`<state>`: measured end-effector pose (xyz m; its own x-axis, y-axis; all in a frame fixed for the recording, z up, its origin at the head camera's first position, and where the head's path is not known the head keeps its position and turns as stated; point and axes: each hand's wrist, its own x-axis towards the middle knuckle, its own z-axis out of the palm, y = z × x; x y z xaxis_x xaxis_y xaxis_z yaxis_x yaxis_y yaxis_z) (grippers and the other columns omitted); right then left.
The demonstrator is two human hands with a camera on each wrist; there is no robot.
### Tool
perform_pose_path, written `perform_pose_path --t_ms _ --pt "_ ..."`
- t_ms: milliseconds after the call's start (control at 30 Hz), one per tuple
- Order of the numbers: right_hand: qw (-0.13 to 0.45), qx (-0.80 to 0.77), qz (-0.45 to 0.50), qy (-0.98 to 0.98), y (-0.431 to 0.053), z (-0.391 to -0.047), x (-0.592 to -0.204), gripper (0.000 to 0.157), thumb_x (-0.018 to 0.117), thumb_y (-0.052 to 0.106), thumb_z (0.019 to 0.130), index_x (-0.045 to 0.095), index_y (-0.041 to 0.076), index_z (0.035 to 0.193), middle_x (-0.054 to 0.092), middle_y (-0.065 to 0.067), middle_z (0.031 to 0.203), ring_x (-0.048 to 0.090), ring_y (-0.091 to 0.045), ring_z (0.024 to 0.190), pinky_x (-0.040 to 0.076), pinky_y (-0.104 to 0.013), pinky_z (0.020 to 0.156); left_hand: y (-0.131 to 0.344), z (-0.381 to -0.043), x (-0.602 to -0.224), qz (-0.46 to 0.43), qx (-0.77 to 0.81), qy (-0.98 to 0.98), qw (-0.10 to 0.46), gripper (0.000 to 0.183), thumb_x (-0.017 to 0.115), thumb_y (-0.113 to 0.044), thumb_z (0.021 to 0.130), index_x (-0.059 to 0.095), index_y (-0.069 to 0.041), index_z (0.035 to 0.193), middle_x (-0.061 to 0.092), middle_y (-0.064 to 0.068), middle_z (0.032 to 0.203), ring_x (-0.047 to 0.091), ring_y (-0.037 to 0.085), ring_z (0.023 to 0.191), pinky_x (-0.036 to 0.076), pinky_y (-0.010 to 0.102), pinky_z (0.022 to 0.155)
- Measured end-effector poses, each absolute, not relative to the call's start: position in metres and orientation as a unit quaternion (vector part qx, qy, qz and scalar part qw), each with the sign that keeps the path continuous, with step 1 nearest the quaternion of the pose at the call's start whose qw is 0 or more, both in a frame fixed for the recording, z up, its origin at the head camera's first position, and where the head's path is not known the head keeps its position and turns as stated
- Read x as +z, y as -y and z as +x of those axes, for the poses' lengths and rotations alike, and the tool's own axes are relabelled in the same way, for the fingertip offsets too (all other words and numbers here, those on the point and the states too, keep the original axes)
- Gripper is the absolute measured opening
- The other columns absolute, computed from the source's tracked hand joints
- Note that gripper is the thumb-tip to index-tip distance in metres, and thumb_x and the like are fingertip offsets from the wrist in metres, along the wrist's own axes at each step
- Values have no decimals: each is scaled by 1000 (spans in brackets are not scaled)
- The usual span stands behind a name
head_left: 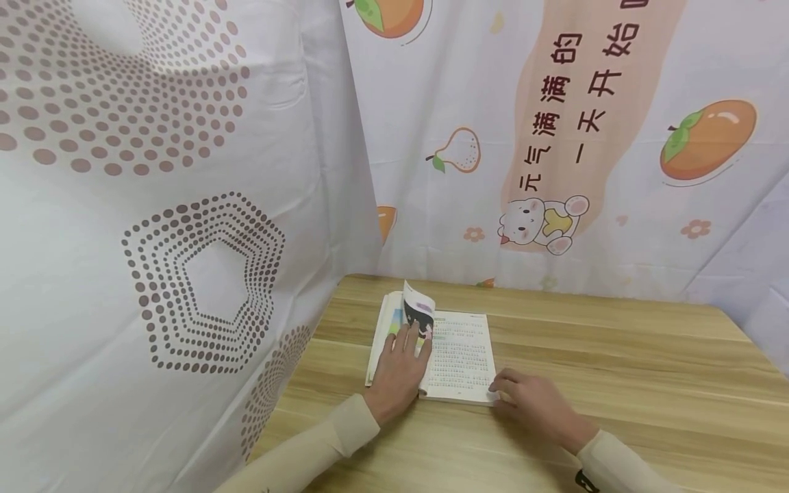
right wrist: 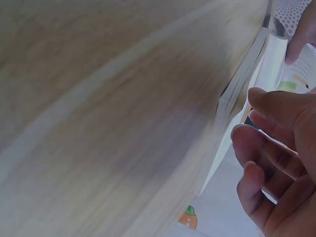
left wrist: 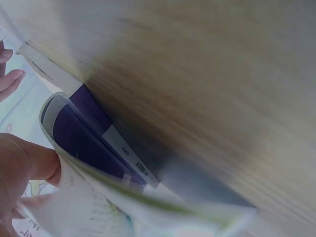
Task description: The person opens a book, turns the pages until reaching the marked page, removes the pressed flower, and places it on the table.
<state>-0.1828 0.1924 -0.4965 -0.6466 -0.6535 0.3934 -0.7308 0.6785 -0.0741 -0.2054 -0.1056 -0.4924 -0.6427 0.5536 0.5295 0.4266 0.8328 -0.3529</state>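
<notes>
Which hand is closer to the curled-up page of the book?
Left. The left hand rests flat right on the curled page of the book. The right hand sits farther away, at the book's near right corner.

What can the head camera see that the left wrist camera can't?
Only the head view shows both hands: the left hand lying flat on the open book, the right hand touching its lower right corner, plus the fruit-print curtain and the dotted curtain. Only the left wrist view shows, up close, the purple cover curled under the pages. Both show the book, the left hand and the wooden table.
</notes>
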Motion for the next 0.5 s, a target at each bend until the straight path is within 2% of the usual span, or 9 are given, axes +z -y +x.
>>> perform_pose_path --t_ms 67,167,267,333,400,500 --pt "163 115 386 901 -192 -183 -497 15 85 18 83 78 15 96 72 0 103 71 -14 80 58 -32 66 107 -205 -493 -274 110 900 321 27 64 -10 89 70 -12 114 61 19 127 56 36 120 48 48 95" --pt "163 115 395 897 -193 -183 -499 11 84 17 84 79 15 93 71 -1 101 70 -13 78 58 -30 64 109 -204 -494 -280 118 901 311 13 65 -12 86 72 -12 97 66 11 106 59 32 109 47 48 94" --pt "170 108 404 892 -193 -183 -501 8 84 15 85 79 13 91 71 0 97 70 -12 75 57 -29 62 109 -204 -495 -278 126 905 296 6 67 -14 84 71 -12 88 66 5 89 59 29 98 44 50 96" --pt "178 99 407 891 -192 -183 -502 7 83 14 85 79 12 91 71 0 95 70 -11 73 57 -28 61 109 -204 -495 -274 134 908 286 5 68 -16 84 71 -13 87 67 4 85 60 27 92 43 52 98" --pt "190 89 409 888 -191 -183 -502 7 83 14 85 78 11 89 71 1 93 69 -11 71 56 -27 59 109 -203 -495 -271 138 909 284 4 69 -17 85 71 -14 85 66 3 82 59 25 87 45 49 93" --pt "212 78 413 882 -189 -183 -501 8 84 12 84 77 10 87 70 3 90 67 -9 68 54 -26 56 110 -202 -496 -273 131 909 287 6 69 -17 86 68 -13 81 63 2 78 56 21 77 48 40 77"
